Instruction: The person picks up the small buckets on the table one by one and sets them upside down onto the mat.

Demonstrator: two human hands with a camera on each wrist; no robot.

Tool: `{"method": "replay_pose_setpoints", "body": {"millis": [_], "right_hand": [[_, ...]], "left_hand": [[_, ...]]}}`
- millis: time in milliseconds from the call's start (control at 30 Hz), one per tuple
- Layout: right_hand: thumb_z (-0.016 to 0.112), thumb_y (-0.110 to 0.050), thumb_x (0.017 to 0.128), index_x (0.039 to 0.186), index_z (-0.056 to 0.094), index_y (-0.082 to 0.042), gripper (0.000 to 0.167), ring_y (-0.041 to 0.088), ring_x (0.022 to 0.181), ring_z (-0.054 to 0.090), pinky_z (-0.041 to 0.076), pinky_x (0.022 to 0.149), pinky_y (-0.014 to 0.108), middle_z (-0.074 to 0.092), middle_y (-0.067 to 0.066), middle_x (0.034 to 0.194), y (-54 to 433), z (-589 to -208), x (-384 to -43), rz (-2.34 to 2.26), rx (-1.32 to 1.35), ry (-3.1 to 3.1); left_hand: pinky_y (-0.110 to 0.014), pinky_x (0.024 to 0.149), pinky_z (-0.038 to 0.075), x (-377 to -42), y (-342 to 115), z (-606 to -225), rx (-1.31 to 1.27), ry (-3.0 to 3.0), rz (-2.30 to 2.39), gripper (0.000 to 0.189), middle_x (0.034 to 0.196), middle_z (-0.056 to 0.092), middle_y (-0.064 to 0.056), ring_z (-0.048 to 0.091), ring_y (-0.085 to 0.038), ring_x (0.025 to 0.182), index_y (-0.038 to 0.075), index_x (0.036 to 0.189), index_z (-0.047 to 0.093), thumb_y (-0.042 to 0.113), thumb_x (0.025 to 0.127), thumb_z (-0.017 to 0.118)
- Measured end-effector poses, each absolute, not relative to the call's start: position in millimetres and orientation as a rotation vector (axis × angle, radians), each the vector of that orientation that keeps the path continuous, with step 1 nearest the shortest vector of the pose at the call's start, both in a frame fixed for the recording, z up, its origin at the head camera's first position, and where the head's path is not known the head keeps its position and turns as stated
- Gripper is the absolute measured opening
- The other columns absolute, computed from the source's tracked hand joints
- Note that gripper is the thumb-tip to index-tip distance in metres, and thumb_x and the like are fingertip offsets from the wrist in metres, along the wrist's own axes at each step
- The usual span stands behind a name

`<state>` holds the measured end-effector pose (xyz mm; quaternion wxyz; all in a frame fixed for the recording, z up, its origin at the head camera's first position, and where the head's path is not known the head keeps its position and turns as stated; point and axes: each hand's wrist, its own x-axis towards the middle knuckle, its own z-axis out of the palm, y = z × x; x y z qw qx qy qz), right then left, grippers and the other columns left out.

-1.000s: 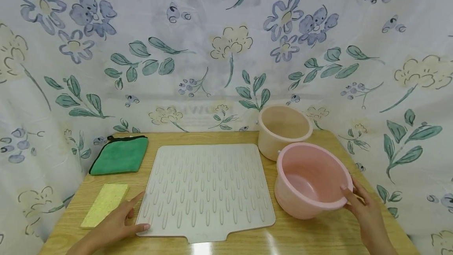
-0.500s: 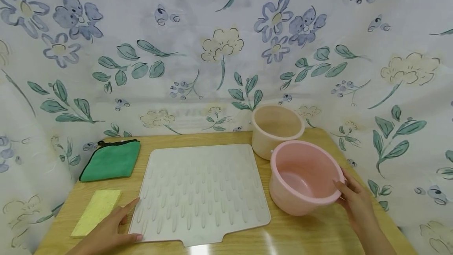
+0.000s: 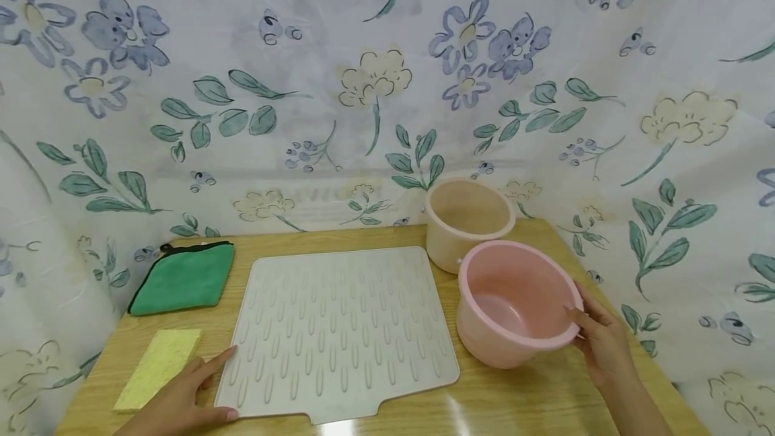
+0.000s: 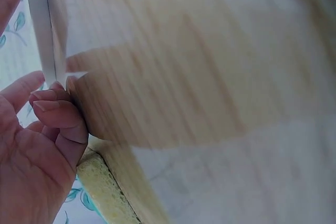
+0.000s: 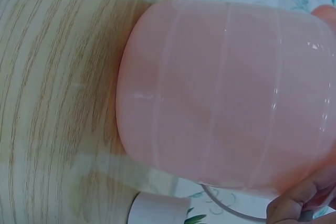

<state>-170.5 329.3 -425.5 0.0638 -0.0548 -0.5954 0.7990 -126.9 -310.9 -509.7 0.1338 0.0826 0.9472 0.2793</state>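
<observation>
A white ribbed drainboard with a short front spout lies on the wooden table. My left hand rests at its near left corner, index finger stretched along the edge and thumb tip on the corner. In the left wrist view, fingertips meet the drainboard's thin edge; the other fingers bend loosely. To the right stands a pink bucket, slightly tilted in the head view. My right hand grips its right rim, thumb inside and fingers outside. A grey wire handle hangs by the bucket in the right wrist view.
Behind the pink bucket stands a cream bucket. A yellow sponge lies beside my left hand, and a green zip pouch sits farther back. A floral curtain backs the wooden table.
The head view has turned a little to the right, so everything sits farther left in it. Both hands keep their places on the drainboard and the pink bucket.
</observation>
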Motion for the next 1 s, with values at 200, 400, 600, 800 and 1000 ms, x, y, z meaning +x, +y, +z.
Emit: {"method": "replay_pose_setpoints", "body": {"millis": [200,400,600,800,1000], "right_hand": [[0.052,0.002,0.100,0.115,0.072,-0.038,0.047,0.004,0.080,0.066,0.051,0.060,0.020,0.071,-0.019,0.111,334,-429,-170,2.479,-0.092,-1.739],[0.047,0.004,0.101,0.121,0.070,-0.033,0.049,0.006,0.079,0.065,0.050,0.060,0.020,0.070,-0.016,0.116,338,-433,-170,2.526,0.002,-1.715],[0.045,0.006,0.101,0.120,0.072,-0.029,0.048,0.005,0.085,0.068,0.053,0.063,0.020,0.070,-0.014,0.116,337,-434,-171,2.571,0.047,-1.642],[0.044,0.009,0.100,0.117,0.074,-0.024,0.048,0.004,0.090,0.070,0.056,0.066,0.020,0.071,-0.012,0.116,334,-434,-170,2.611,0.068,-1.539],[0.044,0.011,0.099,0.117,0.073,-0.018,0.045,0.002,0.103,0.066,0.056,0.076,0.021,0.071,-0.009,0.115,330,-436,-170,2.617,0.029,-1.445]], "left_hand": [[-0.022,0.060,0.028,-130,-308,-509,0.215,2.739,0.802,0.098,0.088,0.039,-0.002,0.034,-0.006,0.070,0.006,0.153,0.037,0.051,0.077,0.080],[-0.022,0.060,0.028,-129,-307,-508,0.204,2.745,0.817,0.097,0.087,0.038,-0.002,0.034,-0.006,0.070,0.007,0.152,0.039,0.049,0.076,0.081],[-0.022,0.060,0.028,-129,-307,-508,0.218,2.748,0.822,0.095,0.087,0.039,-0.003,0.034,-0.006,0.070,0.006,0.152,0.039,0.047,0.077,0.081],[-0.022,0.062,0.030,-127,-308,-508,0.223,2.751,0.815,0.093,0.089,0.041,-0.003,0.035,-0.006,0.072,0.006,0.152,0.039,0.047,0.078,0.080],[-0.022,0.062,0.029,-126,-308,-508,0.210,2.744,0.819,0.094,0.089,0.040,-0.003,0.035,-0.006,0.072,0.006,0.152,0.039,0.048,0.078,0.080]]}}
